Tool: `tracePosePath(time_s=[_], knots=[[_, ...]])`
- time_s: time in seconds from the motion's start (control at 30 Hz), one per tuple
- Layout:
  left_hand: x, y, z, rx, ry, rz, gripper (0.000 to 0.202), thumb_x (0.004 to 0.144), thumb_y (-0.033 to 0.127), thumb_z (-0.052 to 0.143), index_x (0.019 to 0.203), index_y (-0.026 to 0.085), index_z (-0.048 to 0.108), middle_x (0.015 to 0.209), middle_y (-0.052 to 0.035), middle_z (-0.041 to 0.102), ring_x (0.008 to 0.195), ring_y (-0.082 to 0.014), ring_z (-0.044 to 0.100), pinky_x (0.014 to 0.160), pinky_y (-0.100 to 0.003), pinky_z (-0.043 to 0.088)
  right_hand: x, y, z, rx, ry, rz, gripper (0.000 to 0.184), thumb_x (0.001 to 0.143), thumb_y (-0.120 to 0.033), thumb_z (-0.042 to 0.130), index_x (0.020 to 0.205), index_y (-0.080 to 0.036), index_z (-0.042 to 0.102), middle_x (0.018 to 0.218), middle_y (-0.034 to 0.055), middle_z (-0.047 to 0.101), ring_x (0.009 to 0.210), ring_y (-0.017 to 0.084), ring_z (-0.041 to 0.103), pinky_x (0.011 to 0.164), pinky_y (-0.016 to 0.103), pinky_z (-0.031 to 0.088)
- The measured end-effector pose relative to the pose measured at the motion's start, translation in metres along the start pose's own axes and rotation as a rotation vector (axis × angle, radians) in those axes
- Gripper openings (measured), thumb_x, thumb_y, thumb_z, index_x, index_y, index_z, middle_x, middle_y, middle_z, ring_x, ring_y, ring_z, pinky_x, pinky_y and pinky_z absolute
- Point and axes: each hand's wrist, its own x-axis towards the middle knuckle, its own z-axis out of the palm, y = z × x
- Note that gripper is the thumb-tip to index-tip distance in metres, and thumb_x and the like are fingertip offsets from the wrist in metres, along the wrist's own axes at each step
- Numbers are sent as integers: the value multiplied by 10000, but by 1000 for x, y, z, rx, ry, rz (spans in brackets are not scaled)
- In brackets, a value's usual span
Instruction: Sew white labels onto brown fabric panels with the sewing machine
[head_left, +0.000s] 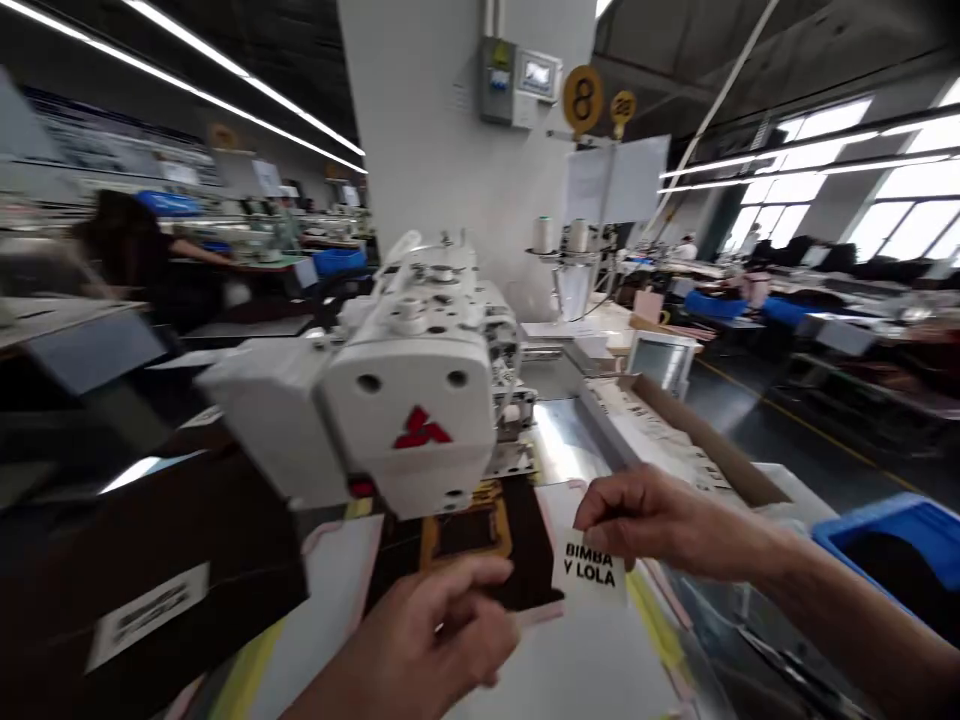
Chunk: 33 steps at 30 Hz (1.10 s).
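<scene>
Between thumb and fingers, my right hand (637,515) pinches the top edge of a white label (592,572) printed "BIMBA Y LOLA". My left hand (450,635) is nearer to me, raised with its fingers curved and apart, and nothing shows in it. Just beyond it a dark brown fabric piece (529,545) lies under the head of a white sewing machine (409,400). A yellowish rectangular clamp frame (506,525) rests on that fabric. Farther left, more dark brown fabric (247,540) hangs over the edge, bearing a blurred white label (150,615).
An open cardboard box (697,435) with more labels stands at the right, behind my right hand. A blue bin (892,540) holding dark material sits at far right. Thread cones (544,236) stand behind the machine. Another person (142,250) works at the left background.
</scene>
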Motion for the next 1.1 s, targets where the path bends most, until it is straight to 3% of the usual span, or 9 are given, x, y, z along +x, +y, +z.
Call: tracePosePath(time_s=[0.07, 0.13, 0.3, 0.43, 0.53, 0.63, 0.77, 0.9, 1.1], knots=[[5, 13, -1, -496, -133, -340, 349, 1006, 515, 648, 1098, 181, 689, 906, -25, 739, 796, -179, 758, 741, -272, 634, 21, -3, 31, 85, -84, -21, 322, 988, -494, 689, 969, -176, 742, 805, 2, 646, 733, 134, 602, 678, 249, 519], [11, 17, -3, -650, -97, -437, 424, 942, 562, 708, 810, 170, 613, 650, 37, 597, 667, -156, 704, 818, -325, 642, 36, 1, 54, 165, -115, 0, 310, 971, -480, 726, 974, -171, 732, 792, -3, 639, 720, 129, 603, 661, 244, 508], [-2, 8, -6, -625, -32, -519, 467, 969, 590, 654, 792, 160, 614, 673, -24, 688, 652, -172, 714, 709, -279, 607, 47, 22, 89, 386, -69, 129, 430, 927, -574, 748, 904, -151, 672, 705, 5, 653, 626, 121, 603, 606, 247, 490], [-14, 3, -16, -498, -40, -565, 552, 1014, 654, 555, 778, 159, 611, 725, -50, 731, 572, -137, 654, 562, -206, 485, 58, 23, 88, 312, -54, 170, 327, 941, -489, 702, 895, -168, 658, 702, 4, 680, 617, 110, 612, 585, 226, 484], [-18, -6, -29, -148, 33, -431, 494, 1082, 580, 486, 865, 181, 680, 739, -4, 686, 579, -113, 578, 555, -212, 438, 80, 24, 70, 196, -33, 203, 232, 958, -403, 668, 925, -174, 672, 683, -7, 666, 618, 119, 628, 562, 219, 482], [-22, -27, -41, 213, 157, -112, 327, 1125, 374, 455, 1038, 217, 728, 804, -1, 685, 703, -142, 619, 646, -244, 483, 107, 30, 52, 128, -42, 211, 157, 921, -326, 676, 911, -170, 689, 703, -6, 663, 628, 130, 646, 581, 237, 517], [-29, -51, -42, 522, 182, 235, 268, 1105, 168, 493, 1276, 222, 693, 1260, -37, 734, 1128, -186, 680, 1037, -320, 508, 130, 30, 47, 18, -118, 202, 111, 891, -279, 667, 859, -177, 698, 697, -4, 666, 585, 140, 628, 517, 243, 482], [-31, -57, -36, 659, 151, 237, 336, 1128, 226, 485, 1441, 245, 607, 1437, 2, 675, 1303, -215, 620, 1178, -389, 420, 137, 20, 53, -106, -134, 127, 122, 922, -291, 703, 872, -183, 674, 738, -17, 651, 620, 128, 597, 532, 236, 451], [-18, -55, -36, 711, 146, 290, 345, 1159, 312, 416, 1414, 248, 640, 1481, 38, 653, 1264, -214, 665, 1172, -397, 403, 144, 17, 56, -270, -133, 14, 205, 959, -346, 734, 873, -175, 661, 795, -17, 637, 673, 129, 570, 603, 254, 461]])
